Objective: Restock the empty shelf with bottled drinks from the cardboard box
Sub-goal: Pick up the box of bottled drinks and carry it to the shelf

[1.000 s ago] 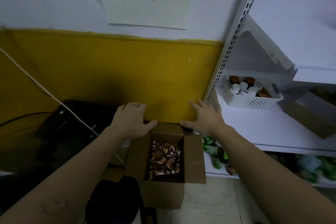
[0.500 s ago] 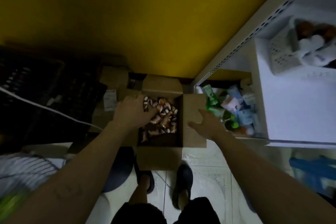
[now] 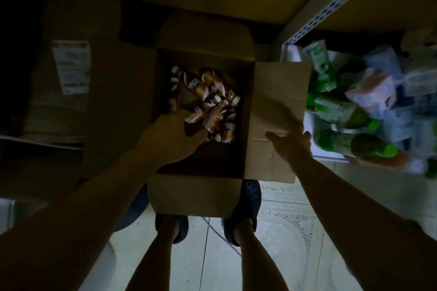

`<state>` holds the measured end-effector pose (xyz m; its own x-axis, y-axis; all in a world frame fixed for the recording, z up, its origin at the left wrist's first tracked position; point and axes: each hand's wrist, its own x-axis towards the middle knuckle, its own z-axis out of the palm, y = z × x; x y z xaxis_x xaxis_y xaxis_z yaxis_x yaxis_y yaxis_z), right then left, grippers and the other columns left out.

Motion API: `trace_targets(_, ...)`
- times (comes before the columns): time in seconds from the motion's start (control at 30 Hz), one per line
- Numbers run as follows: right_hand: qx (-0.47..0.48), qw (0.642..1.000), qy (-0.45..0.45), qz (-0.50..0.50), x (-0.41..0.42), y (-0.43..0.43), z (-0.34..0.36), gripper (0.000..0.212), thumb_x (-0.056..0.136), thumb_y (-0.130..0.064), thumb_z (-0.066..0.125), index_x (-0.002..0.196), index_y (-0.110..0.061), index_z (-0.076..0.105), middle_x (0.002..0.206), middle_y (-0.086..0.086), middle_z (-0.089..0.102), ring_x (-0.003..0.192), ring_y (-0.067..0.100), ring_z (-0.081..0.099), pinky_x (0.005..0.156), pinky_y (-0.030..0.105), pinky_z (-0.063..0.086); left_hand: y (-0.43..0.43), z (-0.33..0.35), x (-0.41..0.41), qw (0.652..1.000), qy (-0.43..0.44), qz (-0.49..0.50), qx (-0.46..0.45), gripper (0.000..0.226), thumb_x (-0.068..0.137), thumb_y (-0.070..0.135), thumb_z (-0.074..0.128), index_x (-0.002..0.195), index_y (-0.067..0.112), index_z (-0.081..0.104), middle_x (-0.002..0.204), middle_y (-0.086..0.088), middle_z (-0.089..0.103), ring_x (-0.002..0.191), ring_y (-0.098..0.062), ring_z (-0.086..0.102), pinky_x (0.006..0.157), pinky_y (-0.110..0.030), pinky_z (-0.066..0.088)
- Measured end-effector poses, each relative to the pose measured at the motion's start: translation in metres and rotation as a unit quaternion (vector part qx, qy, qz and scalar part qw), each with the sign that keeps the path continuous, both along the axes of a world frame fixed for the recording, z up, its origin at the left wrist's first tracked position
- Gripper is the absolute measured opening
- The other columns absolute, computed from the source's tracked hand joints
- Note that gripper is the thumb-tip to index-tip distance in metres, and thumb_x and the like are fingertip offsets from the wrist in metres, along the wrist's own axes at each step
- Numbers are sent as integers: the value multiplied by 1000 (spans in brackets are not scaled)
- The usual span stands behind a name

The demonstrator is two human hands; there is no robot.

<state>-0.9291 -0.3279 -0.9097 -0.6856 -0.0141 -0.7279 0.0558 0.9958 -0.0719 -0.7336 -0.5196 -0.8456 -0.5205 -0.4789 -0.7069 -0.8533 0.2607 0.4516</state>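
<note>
Bottles [image 3: 208,104] lie jumbled in the open box [image 3: 194,196] on the floor [image 3: 283,231]; restocking looks barely begun. Left hand [image 3: 172,137] reaches among them, its grip too dark to tell; right hand [image 3: 290,144] rests flat, fingers apart, on the side flap [image 3: 279,92].

Head view, straight down onto box [image 3: 196,196]

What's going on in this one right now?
A person stands over an open cardboard box on the floor. Their left hand reaches in among the brown bottles; whether it grips one is unclear in the dark. Their right hand rests on the box's right flap. No bottle is lifted out yet.
</note>
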Motion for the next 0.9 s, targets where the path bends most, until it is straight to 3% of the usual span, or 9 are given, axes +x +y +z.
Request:
trace_targets(0.1, -8, 998, 11, -65, -4, 16, -27, 104, 76, -50, 74, 150, -14, 12, 142, 21, 38, 129, 42, 43, 105, 56, 39, 6, -23, 0, 1000, 9, 19, 19, 56, 86, 44, 65, 137, 27, 49, 136, -1, 54, 120, -26, 54, 94, -31, 46)
trace_targets(0.23, 39, 997, 50, -36, -2, 20, -23, 93, 78, -54, 71, 146, -10, 25, 142, 23, 40, 129, 40, 42, 105, 50, 37, 7, -29, 13, 998, 7, 52, 40, 52, 85, 43, 64, 133, 25, 53, 123, 0, 62, 108, -23, 61, 82, -26, 44)
trace_targets(0.3, 66, 995, 53, -43, -9, 21, -19, 102, 77, -58, 70, 151, -11, 17, 149, 25, 28, 135, 41, 33, 109, 51, 31, 5, -24, 18, 997, 1, 60, 38, 48, 88, 39, 65, 132, 22, 54, 125, -1, 62, 113, -25, 59, 84, -24, 40)
trace_targets(0.4, 23, 992, -14, -126, -22, 17, -17, 117, 77, -52, 75, 155, -8, -1, 158, 23, 18, 142, 40, 26, 115, 49, 28, -2, -25, 24, 996, 3, 70, 49, 52, 89, 37, 64, 136, 20, 49, 132, -2, 58, 121, -26, 54, 90, -25, 39)
trace_targets(0.47, 2, 991, -54, -121, -23, 11, -20, 114, 79, -46, 75, 154, -7, -2, 157, 20, 26, 140, 39, 33, 112, 44, 33, -4, -32, 23, 997, 11, 60, 53, 54, 88, 40, 65, 137, 24, 49, 133, 0, 56, 122, -23, 54, 93, -26, 40)
trace_targets(0.53, 16, 995, -25, -93, -17, 9, -25, 111, 72, -53, 76, 151, -9, 12, 148, 19, 39, 130, 39, 43, 106, 48, 41, 1, -40, 18, 997, 27, 50, 57, 53, 86, 45, 64, 134, 27, 50, 130, 4, 57, 114, -15, 55, 91, -25, 43)
trace_targets(0.63, 29, 996, 47, -73, -6, 11, -16, 88, 74, -52, 72, 139, -7, 34, 133, 17, 51, 119, 37, 51, 96, 48, 47, 15, -44, 10, 997, 33, 34, 67, 44, 87, 42, 63, 128, 29, 55, 126, 6, 58, 104, -10, 54, 80, -16, 40)
trace_targets(0.77, -43, 998, 22, -36, 23, 0, 16, 44, 88, -42, 62, 121, -14, 56, 100, 2, 67, 87, 24, 65, 71, 30, 53, 18, -36, 16, 997, 33, 12, 70, 44, 88, 39, 63, 130, 25, 55, 133, 2, 57, 125, -22, 50, 97, -26, 36)
trace_targets(0.9, -65, 993, -22, 93, 55, -36, 27, 40, 94, -46, 54, 118, -15, 61, 110, 6, 68, 96, 27, 66, 80, 32, 53, 1, -20, 29, 994, -3, 76, 75, 41, 90, 34, 63, 126, 16, 57, 117, 0, 62, 112, -25, 58, 87, -29, 43)
